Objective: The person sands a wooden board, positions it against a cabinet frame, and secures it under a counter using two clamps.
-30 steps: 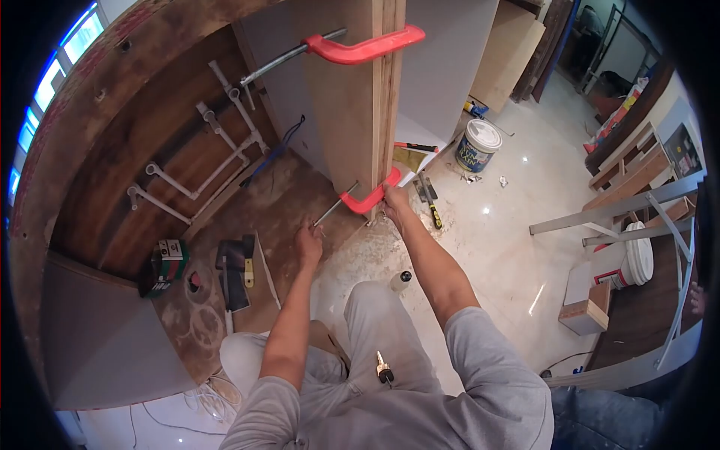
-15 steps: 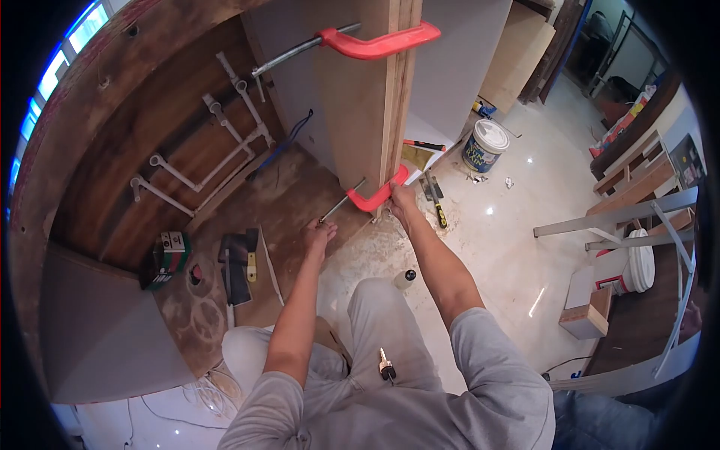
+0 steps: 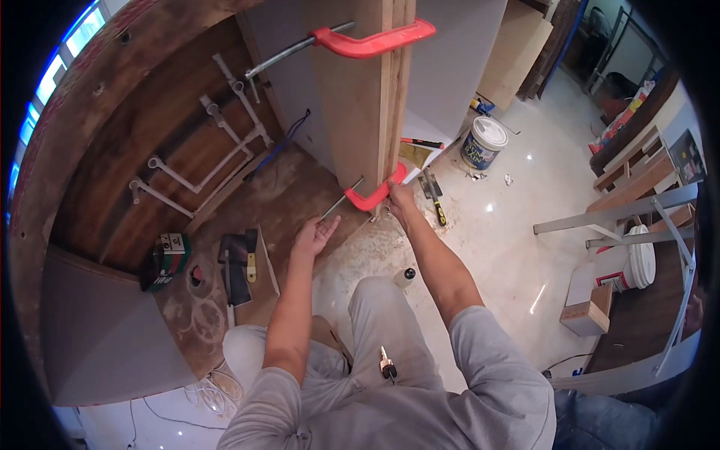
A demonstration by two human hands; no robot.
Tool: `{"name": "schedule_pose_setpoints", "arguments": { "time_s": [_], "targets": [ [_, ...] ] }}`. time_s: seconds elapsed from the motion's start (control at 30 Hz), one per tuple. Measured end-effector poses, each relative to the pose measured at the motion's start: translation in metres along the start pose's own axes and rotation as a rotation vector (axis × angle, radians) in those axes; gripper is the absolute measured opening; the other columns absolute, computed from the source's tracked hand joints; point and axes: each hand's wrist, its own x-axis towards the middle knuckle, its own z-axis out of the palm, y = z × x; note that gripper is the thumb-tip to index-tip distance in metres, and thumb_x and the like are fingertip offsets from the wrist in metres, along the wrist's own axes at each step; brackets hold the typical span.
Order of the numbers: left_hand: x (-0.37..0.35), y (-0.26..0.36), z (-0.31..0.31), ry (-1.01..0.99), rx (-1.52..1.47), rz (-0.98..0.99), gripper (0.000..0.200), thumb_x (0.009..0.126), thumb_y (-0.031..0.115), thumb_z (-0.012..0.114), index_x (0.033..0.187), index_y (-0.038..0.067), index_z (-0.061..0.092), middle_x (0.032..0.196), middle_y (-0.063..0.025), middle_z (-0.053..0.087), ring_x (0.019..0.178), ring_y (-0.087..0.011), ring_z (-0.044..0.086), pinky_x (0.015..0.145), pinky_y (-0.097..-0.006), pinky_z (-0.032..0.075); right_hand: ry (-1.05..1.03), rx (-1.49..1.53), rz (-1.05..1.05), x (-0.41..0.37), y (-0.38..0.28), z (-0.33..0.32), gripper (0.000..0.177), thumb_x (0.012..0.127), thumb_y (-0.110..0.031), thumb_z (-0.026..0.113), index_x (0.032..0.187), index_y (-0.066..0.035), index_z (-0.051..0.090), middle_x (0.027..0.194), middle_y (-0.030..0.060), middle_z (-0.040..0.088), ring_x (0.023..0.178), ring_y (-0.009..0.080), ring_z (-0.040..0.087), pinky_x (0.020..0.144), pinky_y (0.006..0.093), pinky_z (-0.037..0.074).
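My right hand [image 3: 401, 199] is closed on the red frame of the lower C-clamp [image 3: 367, 200], which sits around the bottom of an upright wooden panel [image 3: 352, 105]. My left hand [image 3: 315, 235] is at the outer end of that clamp's screw, its fingers spread; whether a fingertip touches the handle is hard to see. Higher up, a second red C-clamp [image 3: 375, 43] grips the same panel, with its long screw pointing left. Just right of the panel's foot lies a scraper with a black and yellow handle [image 3: 439, 214].
White pipes [image 3: 180, 176] run along the brown back wall at left. A paint bucket [image 3: 484, 142] stands on the tiled floor. Dark flat tools [image 3: 238, 270] and a green box [image 3: 172, 255] lie at left. A small bottle [image 3: 406, 278] stands by my knee; metal legs [image 3: 615, 214] jut in at right.
My left hand has shifted slightly left and its fingers have spread at the screw's end. My right hand keeps its hold on the clamp. The view has shifted slightly.
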Motion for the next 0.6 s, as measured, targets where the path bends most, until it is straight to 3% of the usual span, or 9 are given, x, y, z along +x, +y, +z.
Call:
{"name": "schedule_pose_setpoints", "arguments": {
  "time_s": [0.03,0.13,0.23,0.33,0.43,0.53,0.6],
  "targets": [
    [-0.004,-0.002,0.005,0.022,0.044,0.027,0.03,0.094,0.014,0.049,0.117,-0.006,0.045,0.113,-0.023,0.057,0.106,-0.0342,0.058,0.089,-0.0412,0.052,0.008,-0.011,0.004,0.0,0.0,0.001,0.018,0.095,-0.016,0.05,0.106,-0.003,0.054,0.092,0.0095,0.06,0.077,0.0231,0.062,0.063,0.0384,0.055],
    [-0.001,-0.018,-0.003,0.02,0.541,0.477,0.029,0.093,0.01,0.05,0.119,-0.001,0.049,0.107,-0.0136,0.059,0.097,-0.0247,0.063,0.086,-0.0378,0.053,0.03,-0.046,0.011,0.004,0.0,0.0,0.019,0.095,-0.017,0.05,0.106,-0.002,0.054,0.092,0.0097,0.06,0.077,0.0235,0.062,0.064,0.0389,0.055],
    [0.009,-0.02,-0.02,0.084,1.226,1.005,0.031,0.093,0.012,0.052,0.124,0.007,0.049,0.103,-0.0067,0.06,0.09,-0.0176,0.063,0.082,-0.0334,0.052,0.029,-0.049,0.031,0.007,0.003,-0.002,0.02,0.095,-0.017,0.05,0.107,-0.001,0.053,0.093,0.01,0.06,0.078,0.024,0.062,0.064,0.0392,0.055],
    [0.02,-0.015,-0.025,0.088,1.117,0.799,0.03,0.093,0.013,0.053,0.122,0.006,0.053,0.101,-0.006,0.062,0.091,-0.014,0.062,0.081,-0.0282,0.049,0.011,0.049,0.012,0.003,0.002,0.0,0.022,0.095,-0.018,0.05,0.109,-0.001,0.053,0.094,0.0104,0.06,0.079,0.0243,0.062,0.063,0.0391,0.055],
    [-0.036,-0.016,0.026,-0.01,0.528,0.447,0.021,0.091,0.012,0.056,0.109,0.0,0.06,0.095,-0.0064,0.065,0.085,-0.0146,0.062,0.076,-0.0256,0.048,0.01,0.037,0.028,-0.001,-0.001,0.003,0.024,0.094,-0.018,0.051,0.11,0.0,0.052,0.095,0.0109,0.06,0.08,0.0247,0.062,0.063,0.0395,0.055],
    [0.008,-0.011,-0.015,-0.029,0.96,0.866,0.02,0.091,0.013,0.056,0.107,0.002,0.062,0.09,-0.0099,0.066,0.084,-0.0187,0.065,0.073,-0.029,0.049,0.05,-0.006,0.022,0.006,0.002,0.002,0.025,0.094,-0.019,0.051,0.111,0.0,0.052,0.096,0.0113,0.06,0.08,0.0247,0.062,0.063,0.0395,0.055],
    [-0.009,-0.016,-0.008,0.08,1.262,1.098,0.021,0.091,0.015,0.055,0.107,0.002,0.061,0.086,-0.0128,0.066,0.083,-0.0201,0.065,0.073,-0.0305,0.049,0.07,-0.011,0.033,0.008,0.002,0.002,0.023,0.094,-0.018,0.051,0.11,-0.001,0.052,0.095,0.0106,0.06,0.078,0.0235,0.062,0.063,0.0392,0.055]
  ]
}}
